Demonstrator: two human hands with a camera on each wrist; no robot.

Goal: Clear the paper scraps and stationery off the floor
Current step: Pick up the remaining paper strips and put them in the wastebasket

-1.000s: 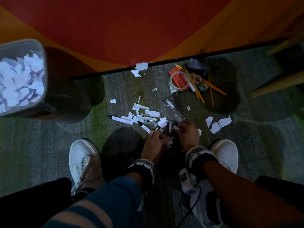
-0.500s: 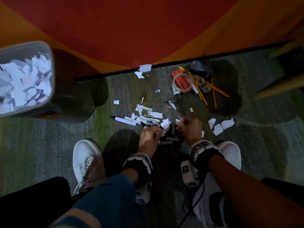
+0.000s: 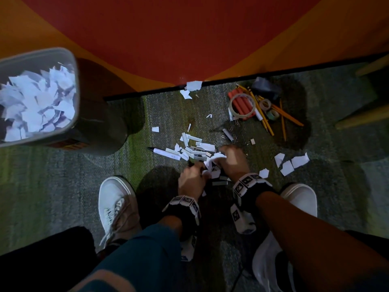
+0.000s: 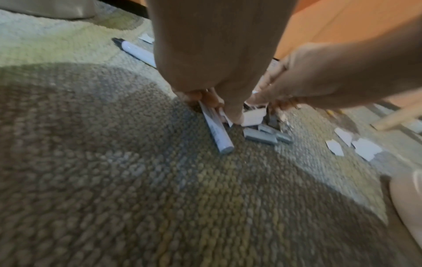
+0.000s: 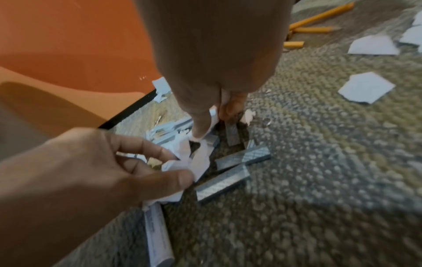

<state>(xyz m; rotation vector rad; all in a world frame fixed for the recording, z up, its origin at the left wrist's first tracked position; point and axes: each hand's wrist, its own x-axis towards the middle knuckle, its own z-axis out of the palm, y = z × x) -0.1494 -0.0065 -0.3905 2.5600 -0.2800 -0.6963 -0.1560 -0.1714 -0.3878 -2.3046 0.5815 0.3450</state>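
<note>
You crouched over the carpet (image 3: 63, 186) with both hands down in the heap of paper scraps (image 3: 212, 163), and that heap serves here as the landmark. Your left hand (image 3: 190, 179) sat on the near side of the heap, its thumb and fingers (image 5: 146, 150) curled round a crumpled white wad of paper at the heap's edge. Your right hand (image 3: 233, 159) pressed into the heap from the other side, fingers bent down and pinching scraps against the carpet. Grey staple strips (image 5: 242, 157) lay on the carpet touching the heap, just beside your fingertips. A white marker (image 3: 166, 153) lay left of the heap, and a second one (image 4: 215, 129) ran out from under your left hand. The bin (image 3: 42, 57) stood well to the left of the heap and beyond it, upright, holding a thick layer of torn white paper. Beyond the heap to the right lay the stationery cluster: a clear tape roll (image 3: 242, 105) resting on red sticks, yellow pencils (image 3: 283, 118), smaller tape rolls and a dark pouch (image 3: 265, 86). A few larger torn pieces (image 3: 292, 163) lay apart to the right of the heap, and two more (image 3: 190, 89) sat far beyond it against the wall's black base strip. Your white shoes (image 3: 115, 199) flanked the heap on the near side.
</note>
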